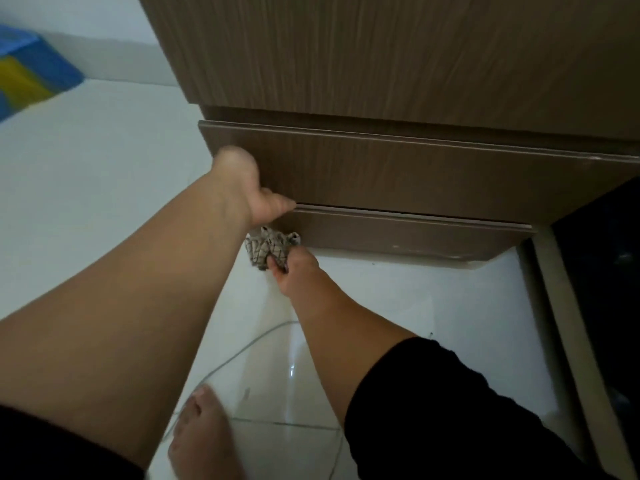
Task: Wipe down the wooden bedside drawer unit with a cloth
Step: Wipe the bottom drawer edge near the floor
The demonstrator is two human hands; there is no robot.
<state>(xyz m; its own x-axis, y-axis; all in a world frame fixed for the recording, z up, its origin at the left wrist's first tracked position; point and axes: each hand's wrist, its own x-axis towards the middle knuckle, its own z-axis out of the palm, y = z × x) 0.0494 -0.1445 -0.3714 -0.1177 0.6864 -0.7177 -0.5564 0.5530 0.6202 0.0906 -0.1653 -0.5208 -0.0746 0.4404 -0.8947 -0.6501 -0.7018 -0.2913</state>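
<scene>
The right hand (294, 271) bunches the patterned cloth (268, 249) against the left end of the lower drawer (398, 233), likely to wipe its front; just above that grip, the left hand (252, 195) hooks its fingers under the upper drawer (398, 168), probably steadying the drawer unit (381, 57).

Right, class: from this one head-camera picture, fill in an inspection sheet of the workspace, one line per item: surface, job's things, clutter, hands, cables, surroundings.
Surface: white tiled floor, glossy, with a light reflection.
Job's things: wooden drawer unit; upper drawer front; lower drawer front with pale scuffs near its bottom edge; patterned cloth bunched at the lower front's left end.
Clutter: nothing seen.
Hands: left hand rests on the upper front's lower left corner; right hand holds the cloth in its grip.
Cables: nothing seen.
Surroundings: blue and yellow object far left; bare foot; dark area at right.
</scene>
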